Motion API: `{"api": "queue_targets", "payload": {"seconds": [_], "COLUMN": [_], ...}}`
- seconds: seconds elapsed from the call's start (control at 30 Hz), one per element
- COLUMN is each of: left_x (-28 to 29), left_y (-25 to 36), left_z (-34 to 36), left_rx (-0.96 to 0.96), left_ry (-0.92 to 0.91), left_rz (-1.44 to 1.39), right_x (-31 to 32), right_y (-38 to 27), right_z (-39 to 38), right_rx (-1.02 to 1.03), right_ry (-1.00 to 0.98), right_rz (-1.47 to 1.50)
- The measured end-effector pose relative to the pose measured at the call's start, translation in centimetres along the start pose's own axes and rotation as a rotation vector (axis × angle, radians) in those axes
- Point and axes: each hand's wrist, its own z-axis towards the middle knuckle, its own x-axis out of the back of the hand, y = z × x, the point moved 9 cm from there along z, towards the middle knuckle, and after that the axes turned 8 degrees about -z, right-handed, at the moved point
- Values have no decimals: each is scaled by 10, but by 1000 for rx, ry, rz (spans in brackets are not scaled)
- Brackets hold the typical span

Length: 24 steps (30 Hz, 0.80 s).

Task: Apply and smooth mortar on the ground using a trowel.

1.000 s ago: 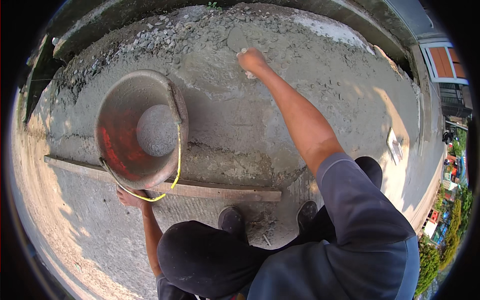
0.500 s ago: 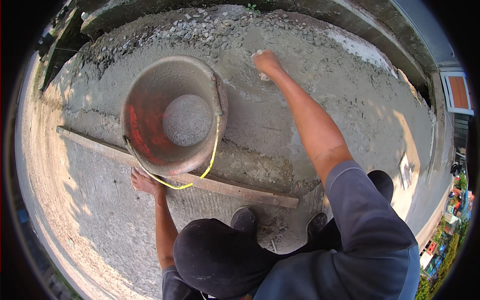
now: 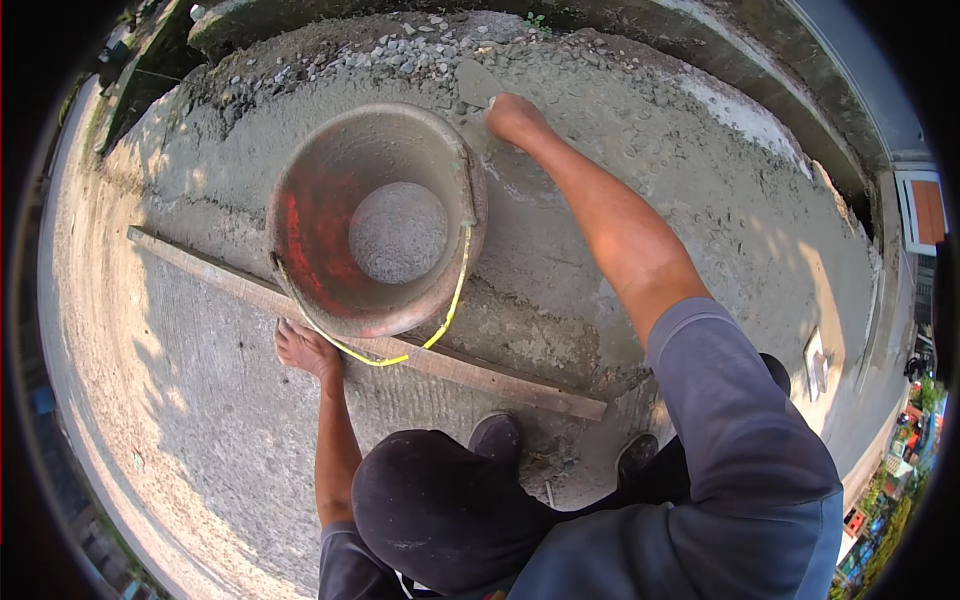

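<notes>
Head view: grey concrete (image 3: 690, 200) (gravel (image 3: 405, 58) along 1 edge), low wall (image 3: 780, 90) beyond.

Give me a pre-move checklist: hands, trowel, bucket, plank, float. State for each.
1. Trowel in grip: ok; the right hand is closed at its handle end, blade pointing away from the hand.
2. Left hand braced on the plank: cannot tell; it is right by the near edge, contact unclear.
3. Plank in full view: not ok; the bucket hides part of it.
4. Bucket handle down: ok; it hangs over the near side.
5. Bucket off the plank: cannot tell; its base contact is hidden.
6. Float apart from both hands: ok; it lies far right.
</notes>
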Motion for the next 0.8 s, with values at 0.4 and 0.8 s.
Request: {"api": "queue_targets", "payload": {"seconds": [0.4, 0.8], "left_x": [-1, 2], "left_y": [-2, -7], "left_z": [1, 0], "left_rx": [-5, 5], "left_ry": [-42, -62], "left_rz": [-17, 9], "right_x": [12, 42], "right_y": [12, 97], "right_z": [-32, 4], "right_rx": [334, 170], "right_ry": [156, 124], "right_rz": [-351, -467]}}
